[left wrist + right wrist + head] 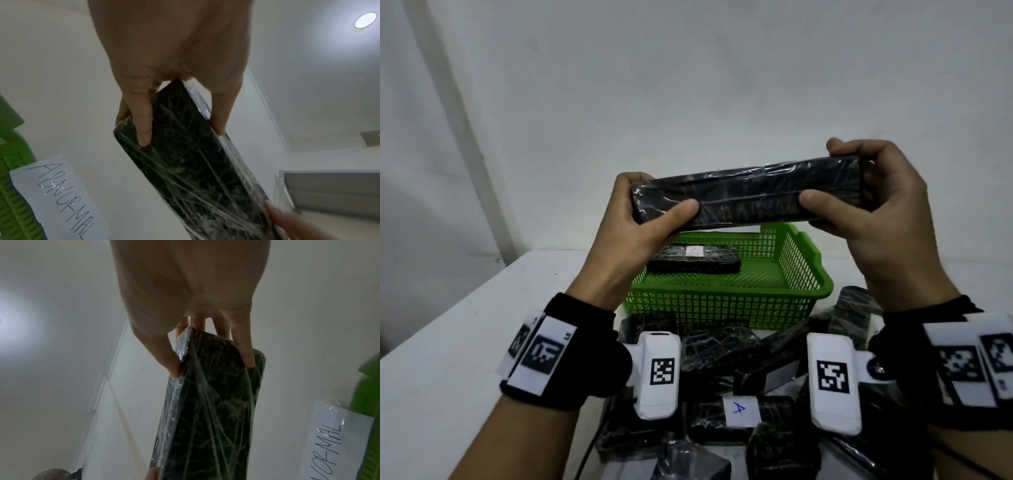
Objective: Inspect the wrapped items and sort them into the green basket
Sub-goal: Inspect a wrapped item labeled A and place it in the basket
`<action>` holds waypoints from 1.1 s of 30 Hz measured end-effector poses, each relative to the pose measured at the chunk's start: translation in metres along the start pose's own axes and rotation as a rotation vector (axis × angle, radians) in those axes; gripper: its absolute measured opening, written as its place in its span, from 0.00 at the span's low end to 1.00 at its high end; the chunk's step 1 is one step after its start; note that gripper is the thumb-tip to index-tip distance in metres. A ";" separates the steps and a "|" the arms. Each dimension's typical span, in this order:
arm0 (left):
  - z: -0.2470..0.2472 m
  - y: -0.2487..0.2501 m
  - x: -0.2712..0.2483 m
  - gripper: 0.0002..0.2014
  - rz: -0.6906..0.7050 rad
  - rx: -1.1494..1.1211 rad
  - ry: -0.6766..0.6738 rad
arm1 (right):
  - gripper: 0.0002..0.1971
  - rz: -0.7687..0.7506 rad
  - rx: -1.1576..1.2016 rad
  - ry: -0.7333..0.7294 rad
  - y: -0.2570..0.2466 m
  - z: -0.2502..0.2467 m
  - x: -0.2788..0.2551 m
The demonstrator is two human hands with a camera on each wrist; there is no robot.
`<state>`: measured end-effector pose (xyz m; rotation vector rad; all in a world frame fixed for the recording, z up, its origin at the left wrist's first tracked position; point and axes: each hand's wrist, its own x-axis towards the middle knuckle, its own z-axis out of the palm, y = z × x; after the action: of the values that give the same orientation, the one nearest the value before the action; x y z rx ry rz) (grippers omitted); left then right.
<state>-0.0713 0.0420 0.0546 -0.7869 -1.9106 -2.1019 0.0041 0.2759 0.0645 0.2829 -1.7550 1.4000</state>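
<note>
A long black item wrapped in clear film (750, 192) is held up in the air above the green basket (801, 294). My left hand (643, 212) grips its left end, thumb on the near face. My right hand (866, 192) grips the right end the same way. The wrist views show the wrapped item (191, 154) (211, 402) from below, with fingers (141, 120) (244, 352) curled round its ends. One wrapped item (695, 260) with a small white label lies inside the basket.
Several more black wrapped items (722, 346) are heaped on the white table (441, 342) in front of the basket; one carries a white label marked "A" (739, 409). A paper sign reading "ABNORMAL" (59, 191) is fixed to the basket's outside. A wall stands behind.
</note>
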 end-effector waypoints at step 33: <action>0.002 0.001 0.001 0.26 -0.240 -0.117 -0.153 | 0.35 0.181 0.063 -0.117 0.007 -0.016 0.001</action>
<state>-0.0711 0.0443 0.0561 -0.7979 -2.0670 -2.3759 0.0067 0.2923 0.0606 0.2490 -1.8724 1.5978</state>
